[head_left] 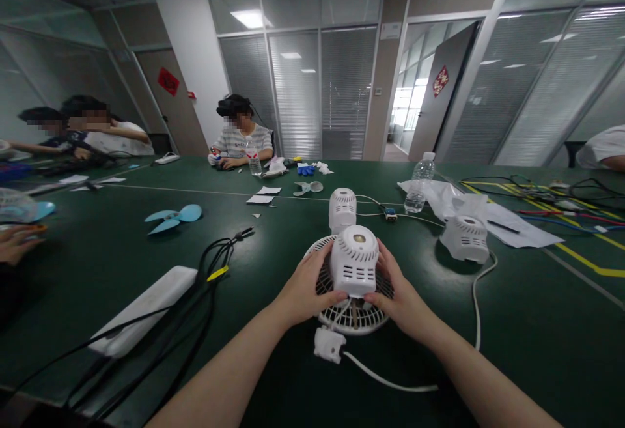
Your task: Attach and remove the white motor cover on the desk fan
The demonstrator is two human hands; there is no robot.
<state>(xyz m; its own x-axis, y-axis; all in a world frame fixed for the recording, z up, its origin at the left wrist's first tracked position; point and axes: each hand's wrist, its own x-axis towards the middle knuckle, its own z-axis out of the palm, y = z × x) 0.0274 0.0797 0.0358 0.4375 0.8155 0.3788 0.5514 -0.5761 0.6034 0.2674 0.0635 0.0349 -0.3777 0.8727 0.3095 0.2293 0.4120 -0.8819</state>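
Green counter (273, 255); left hand (305, 289) at 9 o'clock, right hand (403, 295) at 3, fingers clasping housing (355, 260), likely to steady it over grille (354, 331).

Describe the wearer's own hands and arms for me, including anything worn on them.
The left hand and right hand are bare, without gloves; no rings can be made out. The left forearm and right forearm show no sleeve, watch or bracelet where visible.
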